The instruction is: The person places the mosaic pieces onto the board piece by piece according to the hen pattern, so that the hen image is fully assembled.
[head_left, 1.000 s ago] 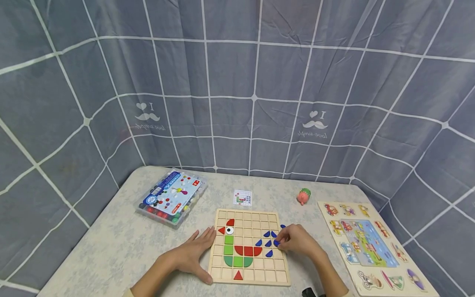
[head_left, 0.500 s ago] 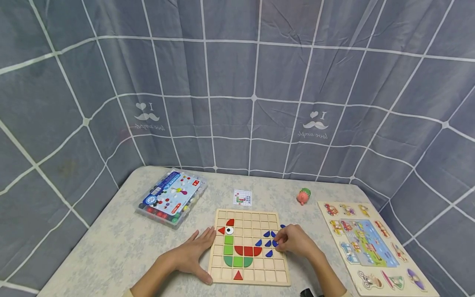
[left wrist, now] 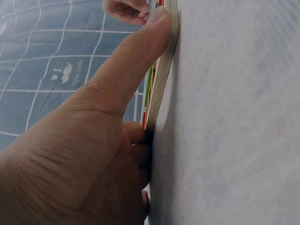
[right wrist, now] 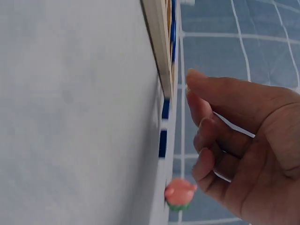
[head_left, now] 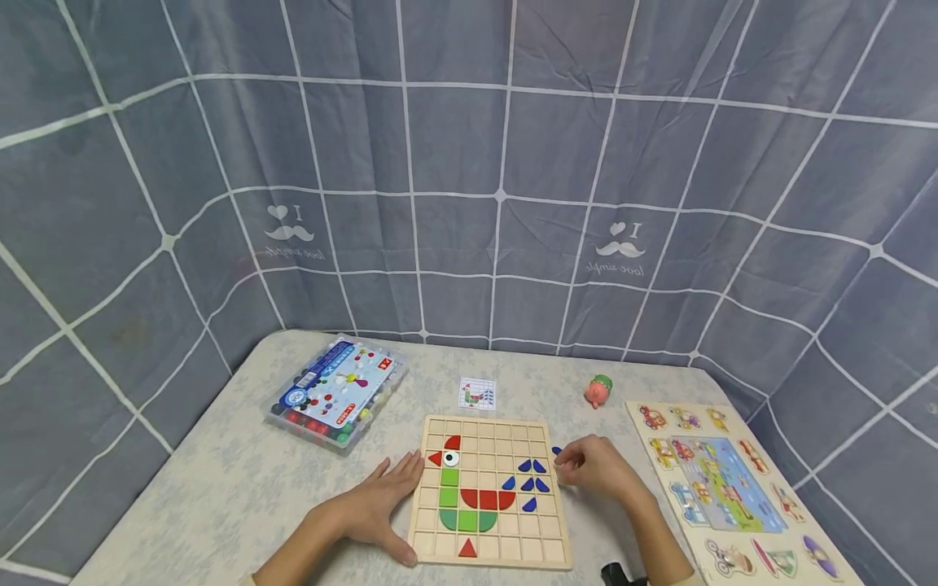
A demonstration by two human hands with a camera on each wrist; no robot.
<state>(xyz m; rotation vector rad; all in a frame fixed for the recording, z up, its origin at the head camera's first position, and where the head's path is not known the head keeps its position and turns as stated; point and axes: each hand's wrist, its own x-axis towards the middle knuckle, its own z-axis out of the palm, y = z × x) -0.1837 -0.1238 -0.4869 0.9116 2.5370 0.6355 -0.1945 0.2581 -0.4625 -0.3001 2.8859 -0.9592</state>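
A square wooden grid board [head_left: 531, 547] lies on the table. A bird shape of red, green and blue pieces and a round eye piece is laid on it. My left hand [head_left: 372, 506] rests at its left side, fingers straight and spread; in the left wrist view the thumb [left wrist: 126, 65] lies along the board's edge. Over the right edge hovers my right hand [head_left: 597, 468], fingers loosely bent, nothing seen between thumb and fingertips. A blue half-round piece [head_left: 540, 485] sits in the grid beside it. Just off the board, two blue pieces [right wrist: 162, 143] show in the right wrist view.
A small pattern card [head_left: 478, 394] lies behind the board. At the left is a clear plastic box of coloured balls [head_left: 340, 391]. A pink and green toy [head_left: 598, 391] stands back right, and a wooden picture puzzle [head_left: 740, 488] lies far right.
My right hand has let go of a blue piece in the grid and moved a little right, off it. The left hand stays on the board's side.
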